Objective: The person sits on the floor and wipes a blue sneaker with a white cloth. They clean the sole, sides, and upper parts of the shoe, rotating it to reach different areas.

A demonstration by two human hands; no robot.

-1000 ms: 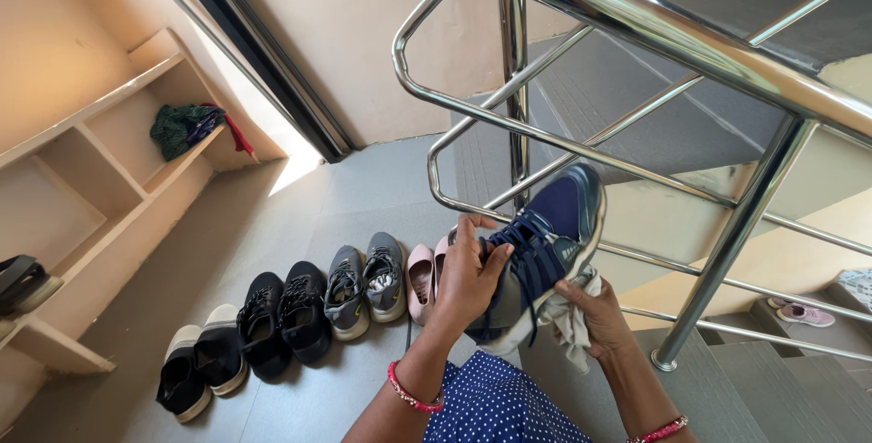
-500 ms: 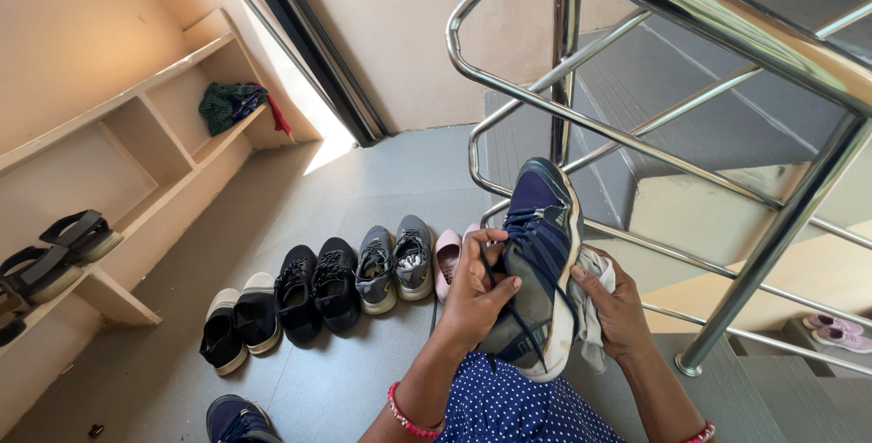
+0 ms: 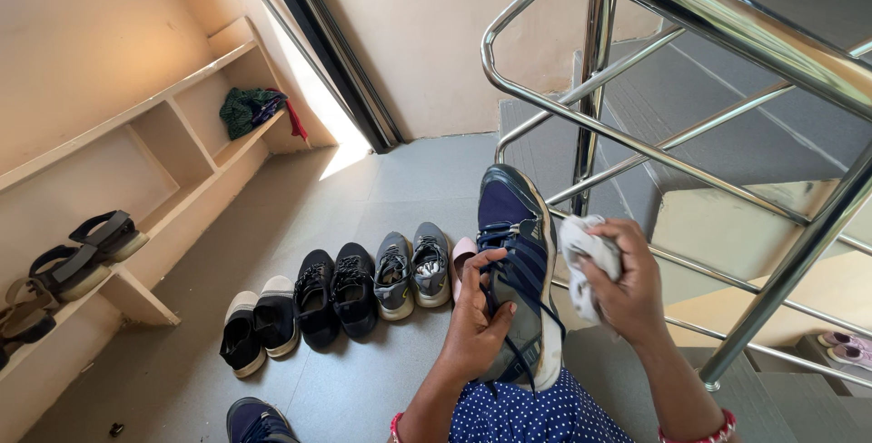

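navy blue sneaker (image 3: 520, 266), dark laces, pale sole edge; held upright, toe up, heel down just above the polka-dot lap (image 3: 527, 411). crumpled whitish cloth (image 3: 586, 261) bunched just right of the sneaker's upper side, close beside it, level with the laces.

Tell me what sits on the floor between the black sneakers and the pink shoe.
In the head view, a pair of grey sneakers stands between the black sneakers and the pink shoe, which is partly hidden behind the held navy sneaker.
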